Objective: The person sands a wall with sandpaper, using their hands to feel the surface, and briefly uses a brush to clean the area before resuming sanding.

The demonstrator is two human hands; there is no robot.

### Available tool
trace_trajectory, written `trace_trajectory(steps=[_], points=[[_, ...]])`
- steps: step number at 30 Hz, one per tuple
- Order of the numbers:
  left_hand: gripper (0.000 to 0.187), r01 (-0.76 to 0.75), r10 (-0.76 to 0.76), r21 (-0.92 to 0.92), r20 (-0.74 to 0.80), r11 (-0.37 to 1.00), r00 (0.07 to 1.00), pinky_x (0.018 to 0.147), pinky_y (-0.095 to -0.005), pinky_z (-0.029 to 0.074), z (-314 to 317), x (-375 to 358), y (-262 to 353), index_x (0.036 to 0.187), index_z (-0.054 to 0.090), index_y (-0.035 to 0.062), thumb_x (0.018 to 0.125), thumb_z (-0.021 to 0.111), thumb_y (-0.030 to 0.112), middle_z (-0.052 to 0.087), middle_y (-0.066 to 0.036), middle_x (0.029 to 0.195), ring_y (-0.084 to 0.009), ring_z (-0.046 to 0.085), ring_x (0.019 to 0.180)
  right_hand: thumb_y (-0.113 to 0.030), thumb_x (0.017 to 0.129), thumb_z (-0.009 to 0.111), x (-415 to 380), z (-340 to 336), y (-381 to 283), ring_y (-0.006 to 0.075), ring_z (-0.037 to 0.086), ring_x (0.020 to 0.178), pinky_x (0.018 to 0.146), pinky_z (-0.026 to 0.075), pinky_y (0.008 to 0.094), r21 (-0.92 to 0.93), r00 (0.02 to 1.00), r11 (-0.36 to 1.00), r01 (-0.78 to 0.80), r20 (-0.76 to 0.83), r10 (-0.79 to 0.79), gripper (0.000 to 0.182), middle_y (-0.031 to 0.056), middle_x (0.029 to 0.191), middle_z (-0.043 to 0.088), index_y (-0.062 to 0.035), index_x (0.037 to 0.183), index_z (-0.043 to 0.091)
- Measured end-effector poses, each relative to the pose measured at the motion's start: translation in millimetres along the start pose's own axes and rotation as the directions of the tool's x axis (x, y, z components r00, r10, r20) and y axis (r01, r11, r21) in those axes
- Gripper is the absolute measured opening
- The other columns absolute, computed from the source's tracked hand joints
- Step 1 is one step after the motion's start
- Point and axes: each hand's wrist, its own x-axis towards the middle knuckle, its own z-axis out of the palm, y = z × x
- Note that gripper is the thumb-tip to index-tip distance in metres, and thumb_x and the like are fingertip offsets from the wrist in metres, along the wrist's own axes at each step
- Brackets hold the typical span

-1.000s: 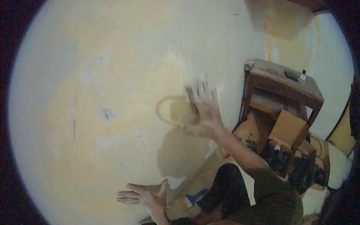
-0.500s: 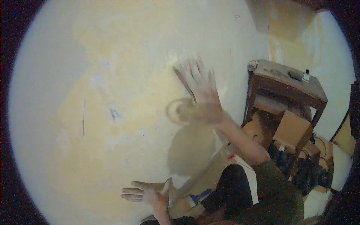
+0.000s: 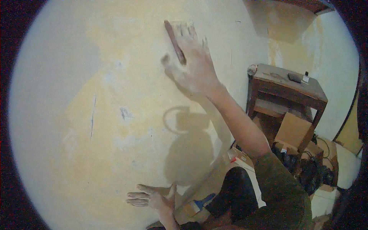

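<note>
My right hand (image 3: 193, 63) lies flat against the patchy yellow and white wall (image 3: 126, 92), high up, fingers pointing upward and thumb out to the side. Under its fingers is a piece of sandpaper (image 3: 175, 42), seen mostly as a reddish-brown edge; the palm hides the rest. Pale dust coats both hands. Lower down, my left hand (image 3: 153, 199) rests against the wall with its fingers stretched out and thumb raised, holding nothing. A shadow of my head and arm falls on the wall between the hands.
A blue-handled flat tool (image 3: 203, 201) lies on the floor by my bent knee (image 3: 239, 191). To the right stands a dark wooden table (image 3: 291, 86) with small items on top. Below it are an open cardboard box (image 3: 293, 132) and black bags or cables (image 3: 310, 176).
My right hand has slid up the wall with the sandpaper, and its thumb now shows. My left hand stays about where it was. The view has shifted slightly.
</note>
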Motion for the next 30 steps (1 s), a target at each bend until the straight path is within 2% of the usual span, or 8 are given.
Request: trace_trajectory(steps=[6, 8, 13, 19, 21, 25, 28, 30], points=[[0.163, -0.015, 0.015, -0.031, -0.02, 0.999, 1.0, 0.113, -0.0799, -0.008, -11.9, 4.7, 11.8, 0.163, -0.013, 0.0046, 0.057, 0.084, 0.08, -0.022, -0.049, 0.156, -0.0689, -0.023, 0.143, -0.063, 0.096, 0.057, -81.4, 24.5, -3.0, 0.0409, 0.012, 0.159, 0.126, 0.008, 0.0627, -0.123, 0.984, 0.992, 0.006, 0.18, 0.016, 0.087, 0.0208, 0.17, 0.022, -0.0227, 0.166, 0.024], [0.164, -0.043, 0.042, -0.002, -0.128, 0.999, 0.991, 0.113, -0.0799, -0.007, 17.3, 6.8, 1.5, 0.162, -0.012, 0.0013, 0.056, 0.086, 0.077, -0.021, -0.05, 0.155, -0.0698, -0.023, 0.143, -0.063, 0.096, 0.056, -73.8, 11.8, -15.0, 0.0407, 0.013, 0.159, 0.126, 0.007, 0.0627, -0.123, 0.989, 0.992, 0.013, 0.148, 0.005, 0.088, 0.022, 0.169, 0.024, -0.0225, 0.166, 0.022], [0.161, 0.12, -0.097, -0.069, 0.274, 0.99, 0.957, 0.112, -0.0803, -0.007, -34.0, 12.6, 14.7, 0.16, -0.005, -0.0054, 0.056, 0.089, 0.073, -0.019, -0.052, 0.154, -0.0729, -0.021, 0.141, -0.061, 0.096, 0.057, 23.5, 8.7, -0.5, 0.0406, 0.016, 0.158, 0.126, 0.008, 0.0616, -0.143, 0.998, 0.989, -0.027, -0.061, 0.018, 0.09, 0.0224, 0.169, 0.024, -0.0179, 0.166, 0.021], [0.151, 0.09, -0.057, -0.123, 0.251, 0.988, 0.966, 0.111, -0.0814, -0.006, -37.9, 8.7, 20.6, 0.16, 0.001, -0.0074, 0.063, 0.086, 0.072, -0.017, -0.054, 0.153, -0.0746, -0.02, 0.139, -0.059, 0.097, 0.056, -26.5, 5.4, -15.5, 0.0414, 0.019, 0.157, 0.127, 0.01, 0.0581, -0.249, 0.997, 0.969, 0.004, 0.069, 0.014, 0.09, 0.0222, 0.168, 0.025, -0.0148, 0.166, 0.019], [0.15, 0.113, -0.079, -0.088, 0.325, 0.99, 0.942, 0.111, -0.0821, -0.005, -58.5, 11.2, 25.0, 0.16, 0.001, -0.0072, 0.065, 0.082, 0.075, -0.016, -0.054, 0.153, -0.0749, -0.019, 0.139, -0.06, 0.096, 0.056, 16.5, 0.5, -5.3, 0.0407, 0.017, 0.158, 0.127, 0.009, 0.0576, -0.181, 1.0, 0.983, -0.005, -0.031, -0.001, 0.091, 0.0219, 0.169, 0.025, -0.0156, 0.166, 0.018], [0.148, 0.018, -0.004, -0.061, 0.22, 0.998, 0.975, 0.11, -0.0834, -0.002, -50.2, 4.1, 21.5, 0.16, 0.0, -0.0072, 0.068, 0.077, 0.079, -0.014, -0.055, 0.152, -0.0758, -0.016, 0.14, -0.062, 0.098, 0.052, 86.8, -2.5, 19.0, 0.0402, 0.015, 0.158, 0.128, 0.008, 0.0568, -0.179, 0.99, 0.983, -0.042, -0.137, 0.018, 0.089, 0.0209, 0.169, 0.024, -0.018, 0.167, 0.017], [0.149, 0.031, -0.015, -0.079, 0.199, 0.996, 0.98, 0.11, -0.0839, -0.001, -49.0, 3.9, 21.0, 0.16, -0.001, -0.0073, 0.069, 0.077, 0.08, -0.014, -0.055, 0.153, -0.0759, -0.014, 0.14, -0.065, 0.099, 0.048, 53.8, -4.1, 13.7, 0.0394, 0.015, 0.158, 0.127, 0.011, 0.0567, -0.058, 0.997, 0.998, 0.007, -0.071, -0.011, 0.087, 0.0206, 0.169, 0.025, -0.0198, 0.167, 0.017], [0.15, 0.034, -0.019, -0.086, 0.169, 0.996, 0.986, 0.11, -0.0839, -0.001, -42.4, 3.5, 20.7, 0.16, -0.002, -0.0073, 0.067, 0.078, 0.08, -0.014, -0.054, 0.153, -0.0757, -0.015, 0.14, -0.066, 0.099, 0.046, 24.7, -5.4, 7.8, 0.0392, 0.015, 0.158, 0.127, 0.013, 0.0569, -0.207, 0.999, 0.977, 0.042, -0.008, -0.045, 0.087, 0.0207, 0.169, 0.025, -0.0195, 0.167, 0.017]])
